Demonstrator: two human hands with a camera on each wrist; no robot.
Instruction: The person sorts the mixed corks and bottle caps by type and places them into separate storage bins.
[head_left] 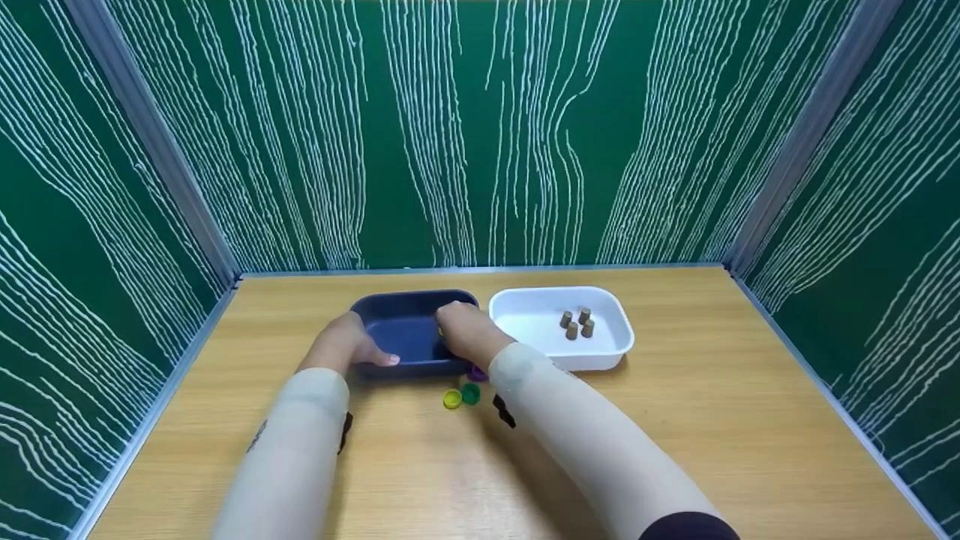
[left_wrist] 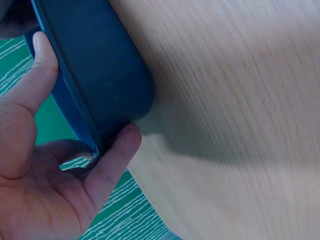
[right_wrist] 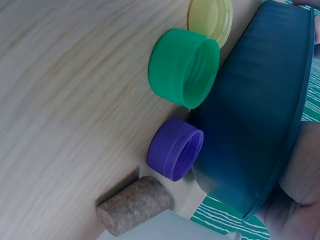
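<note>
My left hand (head_left: pixel 346 343) grips the left end of a dark blue tray (head_left: pixel 412 370), its thumb over the front rim and its other fingers along the outside of the end wall. My right hand (head_left: pixel 466 330) reaches over the tray's right end with curled fingers. A sliver of yellow, like a bottle cap's edge, shows at those fingers; most of it is hidden. In front of the tray lie a yellow bottle cap (head_left: pixel 452 399), a green bottle cap (head_left: pixel 470 394) and a purple bottle cap (right_wrist: pixel 175 149), the purple one partly covered by the right forearm in the head view.
To the right stands a white tray (head_left: pixel 559 363) with several corks (head_left: pixel 572 330) inside. Another cork (right_wrist: pixel 134 205) lies on the table beside that tray, under the right forearm. Green walls with white lines (head_left: pixel 420 135) enclose the wooden table (head_left: pixel 712 420) at the back and sides.
</note>
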